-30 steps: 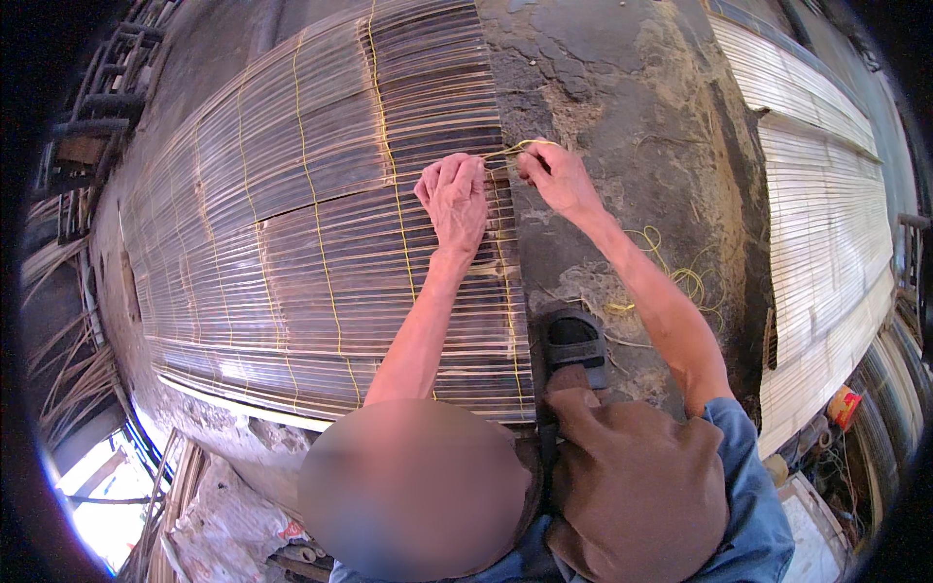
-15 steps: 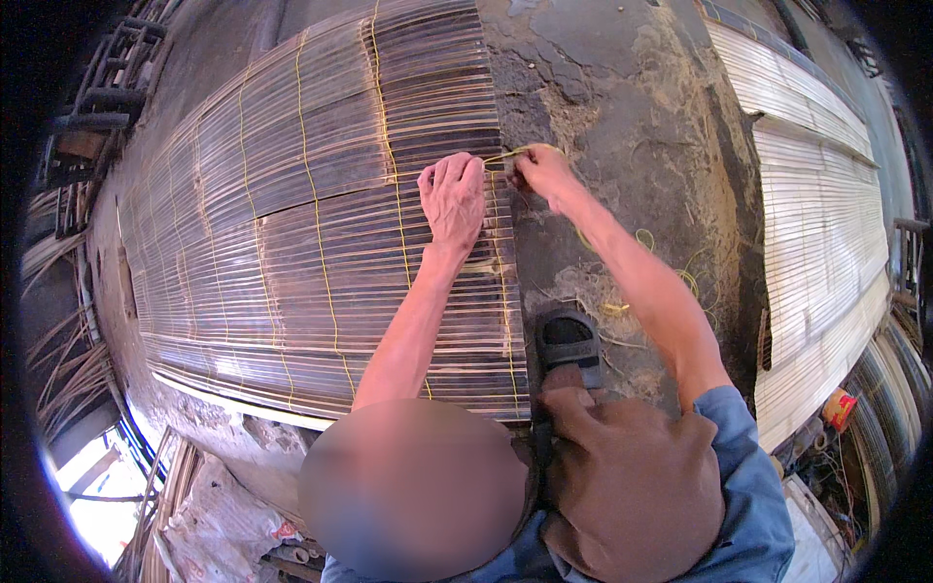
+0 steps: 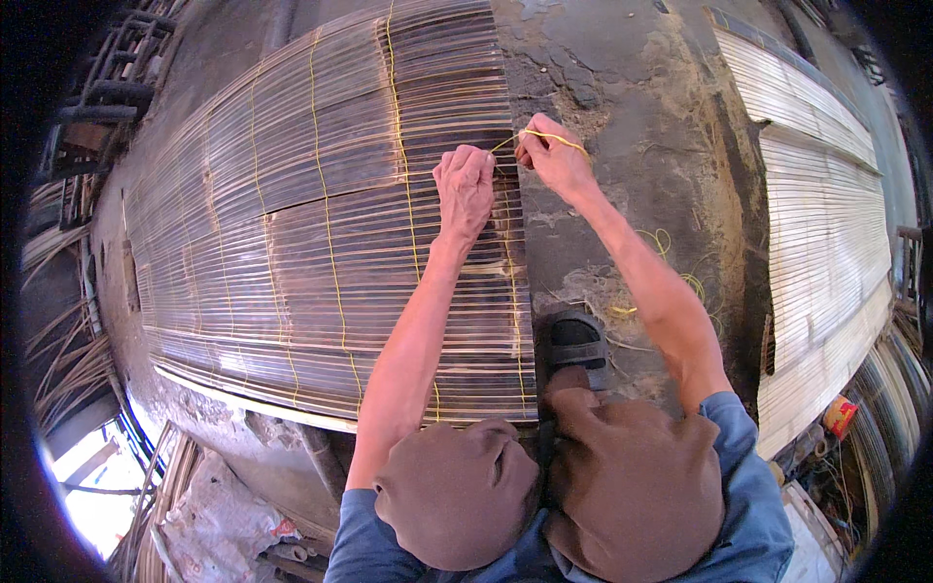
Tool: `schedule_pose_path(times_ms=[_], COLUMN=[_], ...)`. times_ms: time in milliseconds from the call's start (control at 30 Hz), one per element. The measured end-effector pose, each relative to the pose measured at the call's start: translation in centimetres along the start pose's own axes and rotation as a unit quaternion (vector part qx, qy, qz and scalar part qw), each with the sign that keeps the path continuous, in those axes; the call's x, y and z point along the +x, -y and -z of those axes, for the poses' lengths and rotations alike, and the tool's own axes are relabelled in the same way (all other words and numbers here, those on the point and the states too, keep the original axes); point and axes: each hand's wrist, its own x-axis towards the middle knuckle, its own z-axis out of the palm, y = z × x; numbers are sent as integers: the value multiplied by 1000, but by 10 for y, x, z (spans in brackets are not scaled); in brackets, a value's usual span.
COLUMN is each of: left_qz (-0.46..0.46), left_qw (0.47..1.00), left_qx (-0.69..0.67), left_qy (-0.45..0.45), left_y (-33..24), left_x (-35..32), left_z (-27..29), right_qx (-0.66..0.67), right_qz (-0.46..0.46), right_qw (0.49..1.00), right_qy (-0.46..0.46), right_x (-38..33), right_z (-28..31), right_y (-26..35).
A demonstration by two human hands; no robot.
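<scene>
Concrete floor (image 3: 641,117) under a dark slat mat (image 3: 292,243). My left hand (image 3: 465,187), curled closed, presses its edge slats; right hand (image 3: 552,155) pinches yellow twine (image 3: 544,136) taut. Risk, I judge: pinch slips, binding loosens, slats shift.

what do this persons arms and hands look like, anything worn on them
Both hands are bare: no gloves, rings or watch can be seen on the left hand or the right hand. The forearms are bare and lean, uncovered up to past the elbows. Short blue sleeves cover only the upper arms near the shoulders. No markings show.
</scene>
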Motion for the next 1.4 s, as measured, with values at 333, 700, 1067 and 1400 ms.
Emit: schedule_pose_path(times_ms=[333,700,1067,1400], left_qz=[39,97,77,6], left_qw=[999,989,992,996], left_qx=[3,28,25,76], left_qy=[18,107,97,-36], left_y=[1,14,8,-11], left_x=[-3,8,8,-10], left_z=[-1,-3,-1,-3], right_qx=[54,108,-133,-177], right_qz=[-35,37,88,-77], right_qw=[998,976,967,981], right_qy=[7,186,198,33], right_x=[10,31,30,-14], right_z=[-13,7,2,-3], right_y=[18,27,39,-18])
